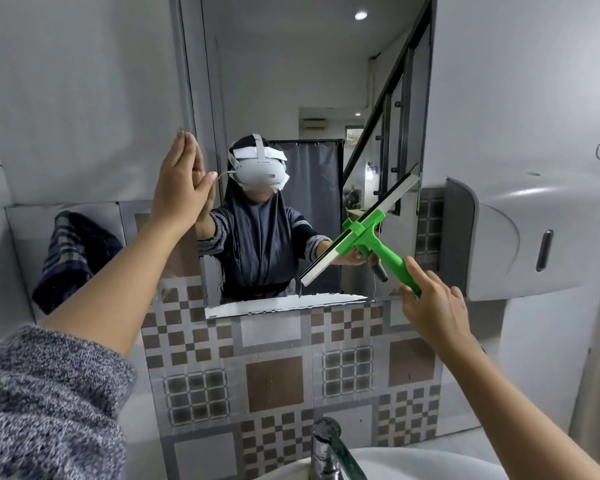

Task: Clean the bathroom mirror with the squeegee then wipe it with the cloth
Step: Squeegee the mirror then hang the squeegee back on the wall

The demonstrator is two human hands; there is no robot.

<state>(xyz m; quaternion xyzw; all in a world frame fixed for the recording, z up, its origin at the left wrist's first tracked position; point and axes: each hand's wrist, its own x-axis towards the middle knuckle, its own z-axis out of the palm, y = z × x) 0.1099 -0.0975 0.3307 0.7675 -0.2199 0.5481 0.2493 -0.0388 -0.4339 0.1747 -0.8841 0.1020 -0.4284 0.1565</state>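
Squeegee (371, 237) work is under way: the green tool is lying across the lower right part of the mirror (291, 81), its blade tilted on a diagonal, upper end toward the mirror's right edge and lower end just above the bottom edge. Right hand (430, 306) is gripping the tail of the green handle, fingers curled round it and forefinger stretched along the shaft, forearm reaching up from lower right. Whether the blade is bearing fully on the glass cannot be told from this angle. Left hand (179, 188) is held open and flat, fingers together and pointing up, at the mirror's left edge with its reflection meeting it, so it is probably bracing on the glass; left arm is extended, grey knit sleeve (45, 403) pushed back. To do this stroke well, by my reckoning, the blade wants even pressure along its whole length, a steady angle, one continuous pull, and overlap with the neighbouring pass so no streak is left. Cloth (73, 258), a dark checked one, is hanging against the wall left of the mirror, untouched, well apart from both hands. Wiping is not yet begun. Tap (329, 448) and basin are sitting directly below.
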